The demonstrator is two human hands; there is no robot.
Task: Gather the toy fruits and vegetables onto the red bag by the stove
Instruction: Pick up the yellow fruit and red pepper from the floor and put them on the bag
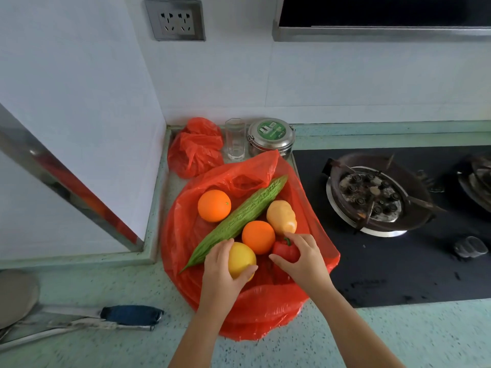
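Gripping yellow fruit [240, 257] with left hand [220, 272], red pepper [284, 251] with right hand [303, 261], on crinkled red bag [265, 309].

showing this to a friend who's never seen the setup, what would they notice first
The bright red bag, spread on the counter left of the stove, catches the eye first. A long green bitter gourd lies diagonally across it, with an orange on its left and another orange and a potato on its right. At the near edge, the left hand grips a yellow fruit and the right hand a red pepper.
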